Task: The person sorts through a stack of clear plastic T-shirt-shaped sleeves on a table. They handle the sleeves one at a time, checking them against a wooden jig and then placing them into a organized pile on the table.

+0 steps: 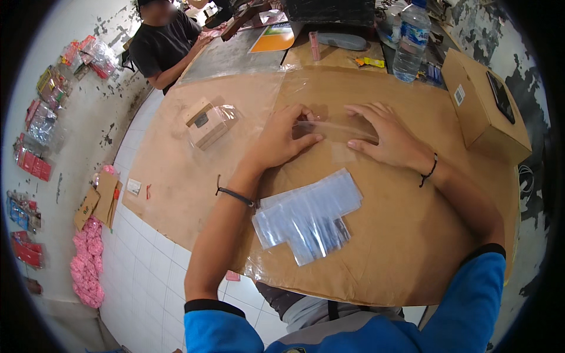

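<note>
Between my two hands a clear plastic sleeve (338, 129) stretches above the table, its thin edge catching the light. My left hand (281, 136) curls round its left end, thumb and forefinger apart at the tips. Around the right end my right hand (388, 134) is curved, its thumb well away from the fingers; the lower fingers of both hands are partly hidden. Nearer to me lies a fanned stack of clear plastic sleeves (309, 203). Left of my left hand is a small cardboard box (207, 125) with clear film around it.
Brown paper covers the table (412, 235). At right stands a larger carton (479, 109) with a phone (501, 97) on top. A water bottle (411, 44) is at the back. Another person (162, 41) works at the far left; pink bundles (88, 259) lie on the floor.
</note>
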The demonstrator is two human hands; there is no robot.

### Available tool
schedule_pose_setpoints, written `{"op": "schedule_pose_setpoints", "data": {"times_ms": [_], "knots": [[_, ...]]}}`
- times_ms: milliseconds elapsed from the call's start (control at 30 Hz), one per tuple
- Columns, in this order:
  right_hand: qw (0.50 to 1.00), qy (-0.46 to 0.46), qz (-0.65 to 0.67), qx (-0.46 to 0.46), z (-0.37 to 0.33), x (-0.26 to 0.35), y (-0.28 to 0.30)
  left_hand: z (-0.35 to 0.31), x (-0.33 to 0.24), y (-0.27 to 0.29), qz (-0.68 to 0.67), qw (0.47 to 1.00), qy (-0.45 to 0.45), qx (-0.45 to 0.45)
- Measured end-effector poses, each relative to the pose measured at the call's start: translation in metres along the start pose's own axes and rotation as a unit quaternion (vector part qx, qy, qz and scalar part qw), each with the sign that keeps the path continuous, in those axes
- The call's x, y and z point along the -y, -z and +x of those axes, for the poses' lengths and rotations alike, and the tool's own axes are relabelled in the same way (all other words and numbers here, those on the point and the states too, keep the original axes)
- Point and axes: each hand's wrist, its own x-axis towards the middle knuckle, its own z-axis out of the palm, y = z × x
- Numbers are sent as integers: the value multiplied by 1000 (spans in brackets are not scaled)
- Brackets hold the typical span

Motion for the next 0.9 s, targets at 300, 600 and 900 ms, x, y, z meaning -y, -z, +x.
{"op": "schedule_pose_setpoints", "data": {"times_ms": [300, 600, 900], "knots": [[998, -41, 36, -24, 2, 1, -1, -8, 3, 15, -199, 972, 112, 61], [960, 215, 61, 172, -13, 66, -1, -7, 9, 22, -43, 996, -65, 31], [940, 205, 44, 268, -2, 65, 20, -12, 11, 25, 6, 1000, 1, 26]]}}
